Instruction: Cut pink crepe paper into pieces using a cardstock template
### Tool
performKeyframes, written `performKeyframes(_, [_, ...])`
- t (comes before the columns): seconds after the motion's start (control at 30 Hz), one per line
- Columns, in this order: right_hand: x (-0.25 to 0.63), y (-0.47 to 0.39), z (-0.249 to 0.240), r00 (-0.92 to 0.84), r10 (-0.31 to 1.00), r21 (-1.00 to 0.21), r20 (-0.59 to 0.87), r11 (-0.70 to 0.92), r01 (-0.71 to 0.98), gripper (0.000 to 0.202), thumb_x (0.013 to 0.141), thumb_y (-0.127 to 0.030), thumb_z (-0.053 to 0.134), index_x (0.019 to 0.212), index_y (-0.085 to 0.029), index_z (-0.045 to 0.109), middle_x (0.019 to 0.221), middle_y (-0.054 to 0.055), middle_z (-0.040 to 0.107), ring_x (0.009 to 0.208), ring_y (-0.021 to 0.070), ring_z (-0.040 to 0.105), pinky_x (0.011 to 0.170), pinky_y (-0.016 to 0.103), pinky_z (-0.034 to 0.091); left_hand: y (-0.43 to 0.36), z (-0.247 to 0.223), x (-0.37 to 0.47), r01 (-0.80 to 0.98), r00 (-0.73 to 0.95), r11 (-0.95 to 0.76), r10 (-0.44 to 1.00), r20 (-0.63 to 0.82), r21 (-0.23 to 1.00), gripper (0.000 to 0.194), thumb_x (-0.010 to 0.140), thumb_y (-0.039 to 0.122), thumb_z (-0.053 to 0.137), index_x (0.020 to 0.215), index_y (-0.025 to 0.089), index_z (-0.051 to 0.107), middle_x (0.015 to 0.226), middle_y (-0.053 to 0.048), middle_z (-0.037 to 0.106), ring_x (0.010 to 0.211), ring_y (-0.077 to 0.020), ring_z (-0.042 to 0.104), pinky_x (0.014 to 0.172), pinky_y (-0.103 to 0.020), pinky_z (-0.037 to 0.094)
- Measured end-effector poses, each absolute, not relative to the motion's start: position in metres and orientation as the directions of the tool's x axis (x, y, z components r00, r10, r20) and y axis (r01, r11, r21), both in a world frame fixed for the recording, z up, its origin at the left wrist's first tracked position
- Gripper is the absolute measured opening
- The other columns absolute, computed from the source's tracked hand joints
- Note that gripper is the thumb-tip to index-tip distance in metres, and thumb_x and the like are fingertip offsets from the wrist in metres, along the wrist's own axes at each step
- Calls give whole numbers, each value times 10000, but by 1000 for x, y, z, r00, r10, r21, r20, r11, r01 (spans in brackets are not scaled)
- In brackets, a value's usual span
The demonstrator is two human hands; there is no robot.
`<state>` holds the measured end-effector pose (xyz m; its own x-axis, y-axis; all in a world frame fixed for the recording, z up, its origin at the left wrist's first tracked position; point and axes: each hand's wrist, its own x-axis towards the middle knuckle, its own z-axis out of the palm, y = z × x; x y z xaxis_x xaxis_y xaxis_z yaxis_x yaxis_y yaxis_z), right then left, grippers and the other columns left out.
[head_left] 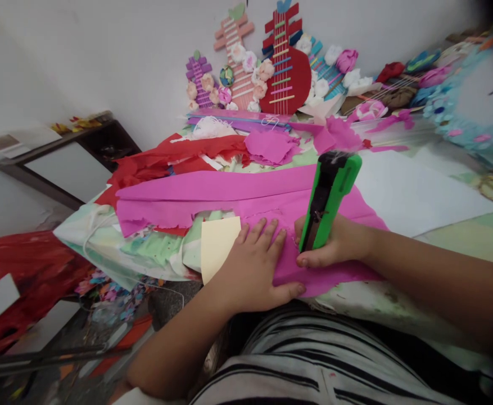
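My left hand (257, 270) lies flat with its fingers spread on a sheet of pink crepe paper (334, 278). Beside its fingers and partly under the hand is a cream-coloured card (218, 242). My right hand (343, 242) is wrapped round a green and black utility knife (328, 197), held upright with its lower end down at the pink paper. Whether the blade is out cannot be seen, as the fingers cover that end. A torn edge of the pink paper runs to the left of the card.
Red crepe paper (179, 152) and a round pink scrap (271, 147) lie behind. Decorated guitar shapes (286, 79) with paper flowers lean on the wall. A white sheet (415, 185) lies at right, near a blue-fringed round piece (444, 118). Colourful scraps (115, 292) litter the floor.
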<state>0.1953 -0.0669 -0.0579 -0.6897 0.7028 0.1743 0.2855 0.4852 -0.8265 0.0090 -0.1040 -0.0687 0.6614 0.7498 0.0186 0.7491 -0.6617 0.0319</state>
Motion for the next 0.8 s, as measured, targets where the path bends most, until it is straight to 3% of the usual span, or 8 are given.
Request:
performKeyframes(0.37, [194,-65,-61,-630,759,-775,162,494,395,291,630,-359,587,517,-160,407,451,-48,404,435,55,371,403,199,295,-105,-69,8,747,663,-665,747,45,22,862,708,697,260,1316,87,228,1379,-162,207,1273,-304,131,1020,-467,111])
performKeyframes(0.57, [195,-62,-62,-632,763,-837,133,428,341,286,619,-387,607,563,-156,448,484,-39,453,464,70,420,435,202,335,-105,-69,9,745,666,-667,745,39,13,847,710,690,277,1305,88,251,1371,-171,225,1267,-315,145,1010,-481,130])
performKeyframes(0.7, [194,-61,-54,-455,872,-858,182,367,360,291,648,-430,572,610,-158,476,542,-15,499,518,94,464,493,223,375,-104,-71,8,736,675,-677,735,62,0,846,713,679,291,1310,83,230,1369,-180,223,1263,-321,157,1003,-492,134])
performKeyframes(0.8, [200,-58,-37,-303,914,-721,270,400,566,326,674,-487,521,631,-164,509,577,10,535,546,116,490,512,239,367,-104,-73,7,720,691,-693,716,100,-9,836,708,672,318,1303,89,254,1359,-175,253,1251,-332,186,993,-506,146])
